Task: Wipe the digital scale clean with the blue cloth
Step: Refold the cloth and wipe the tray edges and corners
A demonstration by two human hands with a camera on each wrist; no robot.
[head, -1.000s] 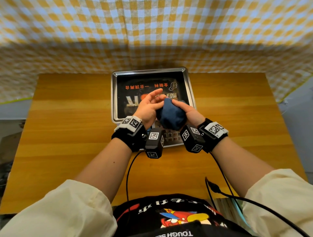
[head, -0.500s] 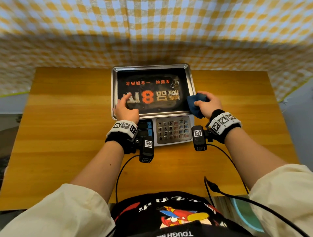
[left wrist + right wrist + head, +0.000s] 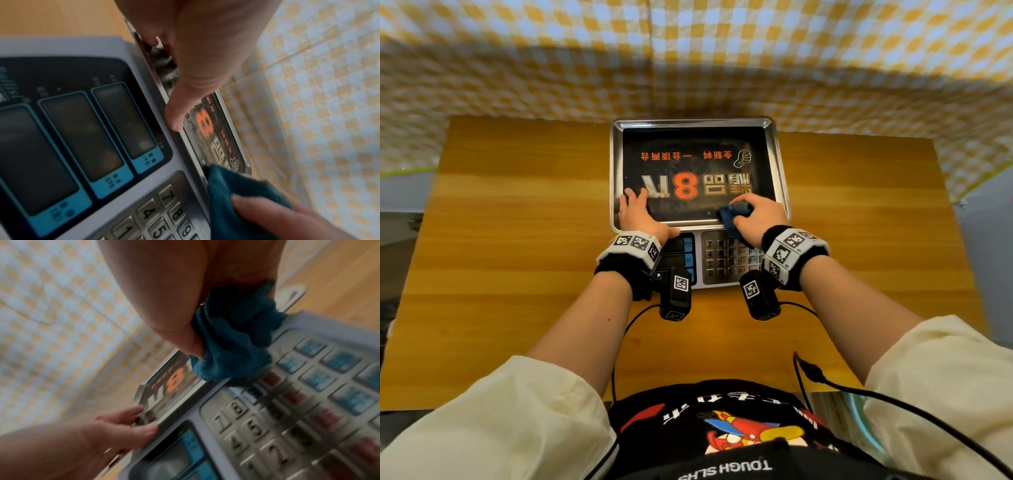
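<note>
The right hand (image 3: 758,214) is clenching the blue cloth (image 3: 734,216) on the scale's (image 3: 698,205) near right corner; the left hand (image 3: 637,214) is lying flat, released, on its left corner, on the worktop (image 3: 517,240).

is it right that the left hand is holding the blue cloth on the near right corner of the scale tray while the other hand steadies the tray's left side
Not quite: the right hand holds the blue cloth, as the head view shows. The rest stands: the cloth is at the near right corner of the scale tray, and the left hand steadies its left side.
</note>
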